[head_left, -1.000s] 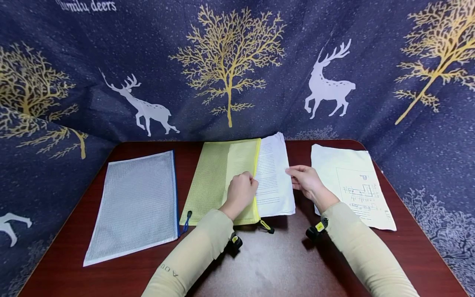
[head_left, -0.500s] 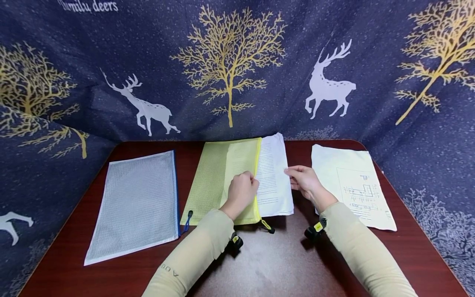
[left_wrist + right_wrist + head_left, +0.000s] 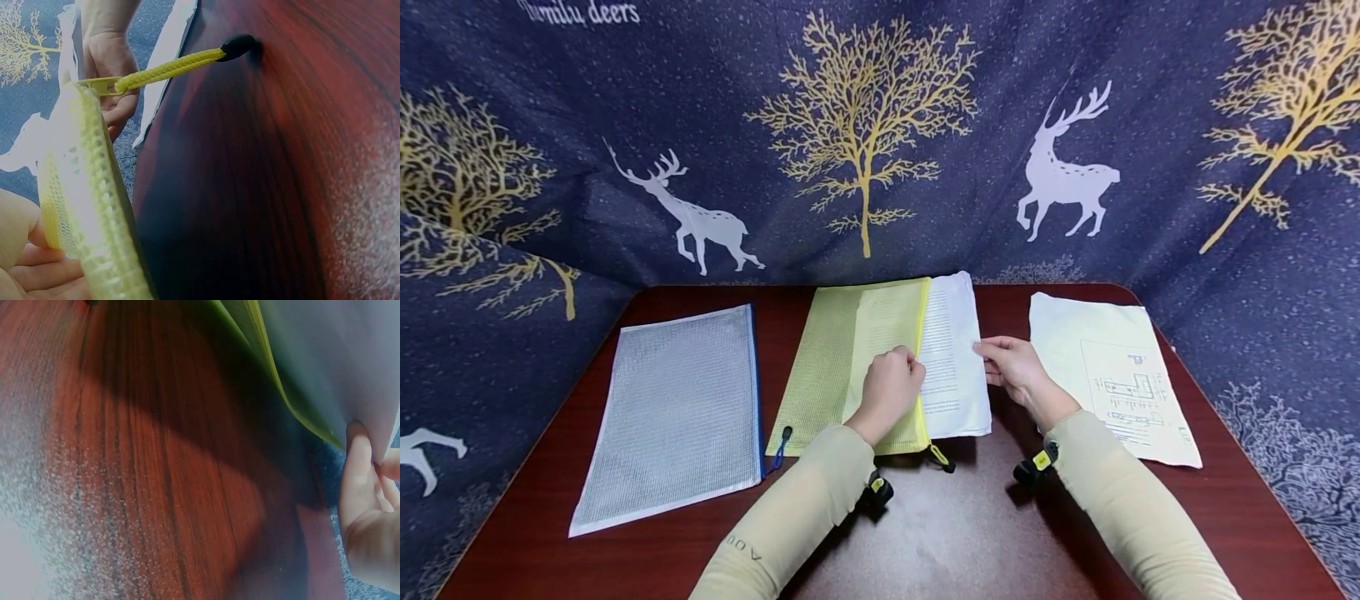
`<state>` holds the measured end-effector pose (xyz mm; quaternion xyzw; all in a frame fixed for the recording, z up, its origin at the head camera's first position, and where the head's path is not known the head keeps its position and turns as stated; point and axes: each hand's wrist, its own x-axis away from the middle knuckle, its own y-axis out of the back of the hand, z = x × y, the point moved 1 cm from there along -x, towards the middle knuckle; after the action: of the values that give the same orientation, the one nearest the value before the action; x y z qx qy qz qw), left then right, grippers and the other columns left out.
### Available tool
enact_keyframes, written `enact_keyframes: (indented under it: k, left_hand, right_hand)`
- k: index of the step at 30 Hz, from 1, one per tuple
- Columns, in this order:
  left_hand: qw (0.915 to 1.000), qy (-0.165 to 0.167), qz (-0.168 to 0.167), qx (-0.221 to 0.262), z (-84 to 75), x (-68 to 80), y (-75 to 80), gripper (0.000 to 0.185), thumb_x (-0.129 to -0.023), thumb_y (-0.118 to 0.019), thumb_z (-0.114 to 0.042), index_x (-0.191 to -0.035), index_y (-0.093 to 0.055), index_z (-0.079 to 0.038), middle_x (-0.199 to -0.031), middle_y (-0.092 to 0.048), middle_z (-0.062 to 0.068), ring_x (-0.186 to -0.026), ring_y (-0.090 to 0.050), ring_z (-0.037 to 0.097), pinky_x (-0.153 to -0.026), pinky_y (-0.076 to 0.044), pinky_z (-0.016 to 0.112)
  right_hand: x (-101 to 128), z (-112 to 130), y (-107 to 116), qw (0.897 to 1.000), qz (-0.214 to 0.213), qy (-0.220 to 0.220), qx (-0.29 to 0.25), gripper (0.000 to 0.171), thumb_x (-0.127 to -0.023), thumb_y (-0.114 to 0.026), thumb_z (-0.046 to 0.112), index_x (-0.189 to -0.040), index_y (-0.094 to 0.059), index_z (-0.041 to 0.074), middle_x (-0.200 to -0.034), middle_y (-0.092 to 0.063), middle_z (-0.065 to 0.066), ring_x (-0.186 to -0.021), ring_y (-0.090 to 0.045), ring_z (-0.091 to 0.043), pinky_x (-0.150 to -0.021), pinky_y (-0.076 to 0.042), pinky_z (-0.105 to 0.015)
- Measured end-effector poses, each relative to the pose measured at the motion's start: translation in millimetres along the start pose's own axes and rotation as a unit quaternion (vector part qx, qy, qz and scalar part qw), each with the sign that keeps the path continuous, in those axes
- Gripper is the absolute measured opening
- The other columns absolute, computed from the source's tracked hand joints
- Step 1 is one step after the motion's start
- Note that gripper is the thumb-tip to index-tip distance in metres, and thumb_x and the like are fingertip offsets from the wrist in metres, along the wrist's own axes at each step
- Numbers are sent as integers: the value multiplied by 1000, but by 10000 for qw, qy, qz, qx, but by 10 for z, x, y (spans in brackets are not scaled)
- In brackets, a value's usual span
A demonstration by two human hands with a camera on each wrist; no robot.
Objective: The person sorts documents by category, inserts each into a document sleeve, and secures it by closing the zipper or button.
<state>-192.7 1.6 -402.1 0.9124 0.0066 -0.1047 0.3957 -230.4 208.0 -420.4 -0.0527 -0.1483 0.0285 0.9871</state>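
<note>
A yellow mesh zipper pouch [image 3: 816,358] lies at the middle of the table, its zipper edge facing right. Printed paper sheets [image 3: 957,358] are partly inside it; their left part shows through the mesh and the right part sticks out. My left hand [image 3: 891,387] pinches the pouch's upper layer at the opening, lifting it, as the left wrist view also shows. Between thumb and fingers, my right hand [image 3: 1018,371] pinches the right edge of the sheets; the right wrist view shows the thumb [image 3: 357,456] against the paper. The yellow zipper pull [image 3: 181,67] hangs at the near corner.
A white mesh pouch [image 3: 673,417] with a blue zipper edge lies on the left of the dark red table [image 3: 940,533]. Another sheet with a printed drawing [image 3: 1112,375] lies on the right. A patterned blue cloth [image 3: 880,142] hangs behind the table.
The paper sheets have slid slightly left, farther into the yellow pouch, with my right hand moving along. My left hand stays almost in place at the opening.
</note>
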Motion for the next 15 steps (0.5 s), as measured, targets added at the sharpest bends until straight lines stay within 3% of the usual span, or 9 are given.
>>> enact_keyframes:
  k: [15]
  left_hand:
    - [9999,-35,-1,102,-14,3,-14,15,-85,-55,-9,-89,-66,-1,-70,-63,5,-50,-47,9,-48,-41,19]
  right_hand:
    - [2,-25,-52,9998,33,-55,-206,7,-93,-56,8,-88,-61,10,-66,-69,3,-57,-66,-8,-55,-55,-23]
